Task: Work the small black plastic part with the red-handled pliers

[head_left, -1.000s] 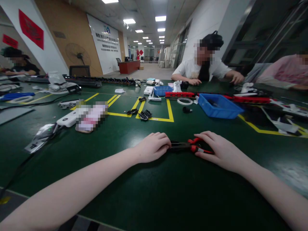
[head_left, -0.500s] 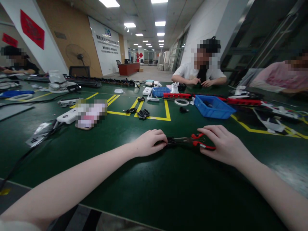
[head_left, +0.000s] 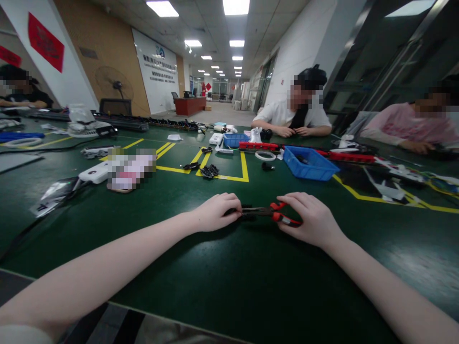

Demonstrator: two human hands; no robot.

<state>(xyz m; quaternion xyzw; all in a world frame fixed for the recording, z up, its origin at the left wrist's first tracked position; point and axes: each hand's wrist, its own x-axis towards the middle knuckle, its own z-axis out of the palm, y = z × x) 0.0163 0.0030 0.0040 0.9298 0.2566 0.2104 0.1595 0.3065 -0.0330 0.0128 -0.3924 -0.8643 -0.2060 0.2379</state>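
My right hand (head_left: 311,217) is closed around the red handles of long-nose pliers (head_left: 267,211). Their slim jaws point left and reach to the fingertips of my left hand (head_left: 218,212). That hand is pinched on a small black part (head_left: 247,216), mostly hidden by the fingers and the jaws. Both hands stay low over the green table (head_left: 222,286). Beyond them, a pile of small black parts (head_left: 209,171) lies at the yellow tape, with a few more black pieces (head_left: 191,166) to its left.
A blue bin (head_left: 310,167) with dark items stands beyond my right hand, near a white ring (head_left: 265,155) and a small black cylinder (head_left: 267,166). To the left lie a phone (head_left: 132,172), a white power strip (head_left: 95,173) and a cable (head_left: 21,234). Co-workers sit across the table.
The plier handles have come closer together as my right hand squeezes. Both hands appear slightly further left, along with the whole view.
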